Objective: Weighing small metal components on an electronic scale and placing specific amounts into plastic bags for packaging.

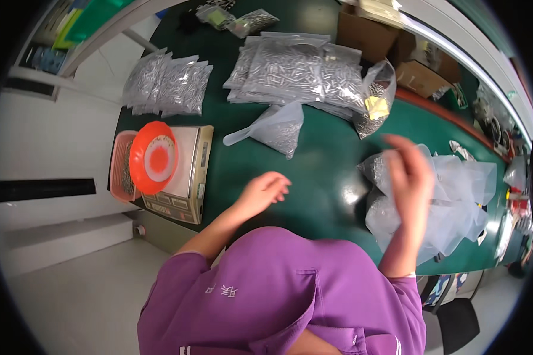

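Observation:
My left hand (265, 192) hovers over the green table near its front edge, fingers loosely curled in, with nothing seen in them. A clear bag of small metal parts (281, 133), its long mouth end pointing left, lies beyond it. On the right, my right hand (408, 174) is raised, slightly blurred, its fingers stretched out and apart with nothing visible in them. It is over or beside a pile of translucent plastic bags (459, 207). Two filled bag ends, an upper one (374, 168) and a lower one (382, 213), show at the pile's left side; whether the hand touches them I cannot tell.
A weighing scale (200, 177) stands at left, with an orange-red bowl (137, 160) on it and a pink basket (117, 183) alongside. Flat bags of metal pins (284, 68) are stacked at the back, next to a bag with a yellow label (376, 108). Cardboard boxes (420, 77) stand behind.

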A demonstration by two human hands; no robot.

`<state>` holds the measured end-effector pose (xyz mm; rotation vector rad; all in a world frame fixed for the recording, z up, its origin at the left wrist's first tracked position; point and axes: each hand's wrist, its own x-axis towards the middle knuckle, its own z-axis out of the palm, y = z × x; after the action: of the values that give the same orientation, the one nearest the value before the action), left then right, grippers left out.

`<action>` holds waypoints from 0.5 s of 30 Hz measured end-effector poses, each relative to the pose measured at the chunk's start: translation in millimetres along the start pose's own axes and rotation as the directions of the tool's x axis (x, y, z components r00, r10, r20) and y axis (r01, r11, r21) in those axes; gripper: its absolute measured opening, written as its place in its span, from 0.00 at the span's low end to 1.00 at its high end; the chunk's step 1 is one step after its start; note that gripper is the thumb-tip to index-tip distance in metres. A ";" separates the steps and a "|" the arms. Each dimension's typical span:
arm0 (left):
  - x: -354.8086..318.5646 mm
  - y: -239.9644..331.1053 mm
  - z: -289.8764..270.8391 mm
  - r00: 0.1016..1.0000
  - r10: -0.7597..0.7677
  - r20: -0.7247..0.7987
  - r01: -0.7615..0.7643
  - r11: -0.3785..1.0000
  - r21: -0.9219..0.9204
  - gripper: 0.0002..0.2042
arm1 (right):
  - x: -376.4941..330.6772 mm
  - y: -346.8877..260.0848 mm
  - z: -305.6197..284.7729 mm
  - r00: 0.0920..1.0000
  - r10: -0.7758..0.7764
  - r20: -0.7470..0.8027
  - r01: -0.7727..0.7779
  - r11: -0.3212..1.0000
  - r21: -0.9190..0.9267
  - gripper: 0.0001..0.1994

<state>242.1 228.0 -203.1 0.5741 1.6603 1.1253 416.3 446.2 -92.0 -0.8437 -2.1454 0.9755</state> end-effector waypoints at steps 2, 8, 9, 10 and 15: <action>-19.0 -9.1 -26.9 0.966 0.045 -0.253 -0.055 0.998 -0.035 0.08 | -1.0 -18.7 49.3 0.930 -0.015 0.368 -0.001 0.999 0.043 0.15; -48.6 -22.0 -76.8 0.824 0.199 -0.531 -0.235 0.972 0.001 0.08 | 30.1 -17.7 161.1 0.898 -0.024 0.440 0.203 0.909 -0.364 0.20; -52.2 -24.7 -81.4 0.828 0.173 -0.533 -0.216 0.976 -0.019 0.08 | 32.1 -14.4 168.4 0.909 -0.027 0.417 0.211 0.890 -0.404 0.17; -56.4 -28.1 -84.8 0.832 0.165 -0.530 -0.214 0.976 -0.032 0.08 | 34.2 -11.2 173.3 0.908 -0.041 0.417 0.228 0.883 -0.410 0.17; -65.4 -36.3 -96.9 0.851 0.137 -0.508 -0.204 0.976 -0.078 0.07 | 30.9 -9.1 189.6 0.864 0.003 0.503 0.276 0.833 -0.479 0.16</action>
<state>183.5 120.6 -198.6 0.3651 1.9817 1.6032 253.4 388.7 -176.6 -0.7146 -2.9616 0.5309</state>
